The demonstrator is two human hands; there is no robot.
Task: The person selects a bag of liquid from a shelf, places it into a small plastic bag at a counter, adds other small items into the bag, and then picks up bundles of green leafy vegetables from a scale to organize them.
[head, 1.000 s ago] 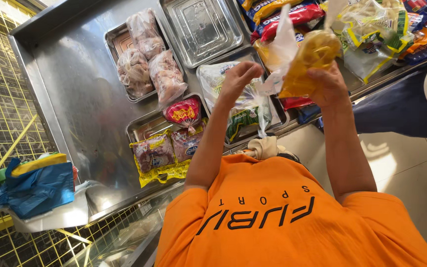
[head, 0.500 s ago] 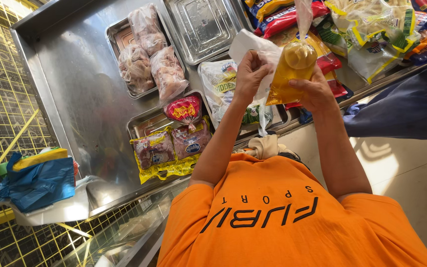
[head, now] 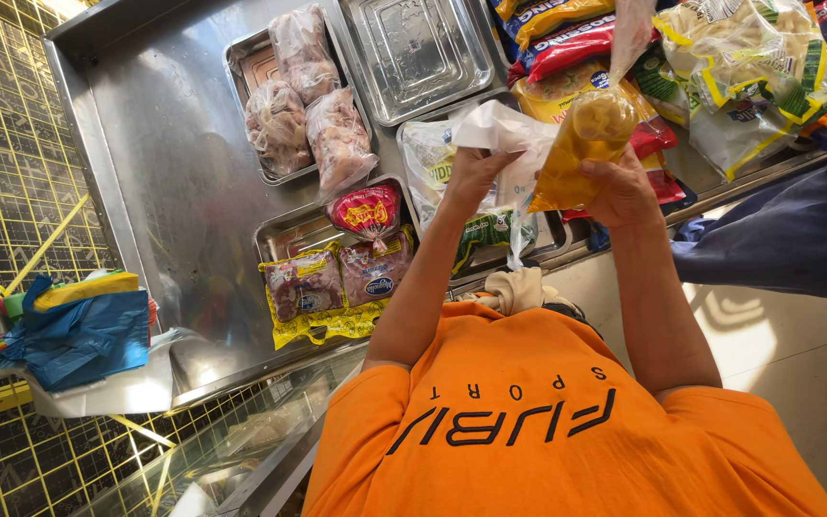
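We see our right hand (head: 624, 191) wrapped around a clear bag of yellow pieces (head: 588, 144), fingers curled under its bulging bottom, holding it up above the steel worktop (head: 174, 191). Our left hand (head: 476, 177) closes its fingers on a crumpled white plastic bag (head: 504, 134) just beside it, the two bags touching. As we judge it, the yellow bag is filled and its long neck stands up loose, not yet tied or slipped into the white one, so the wrapping is only part done. Below our hands lie trays: one tray of wrapped raw poultry (head: 303, 96), an empty steel tray (head: 418, 53), and a tray with small meat packs (head: 337, 278) and a red packet (head: 368, 209). Colourful snack bags (head: 748, 67) crowd the worktop's far right, and a blue bag (head: 74, 335) sits at the left.
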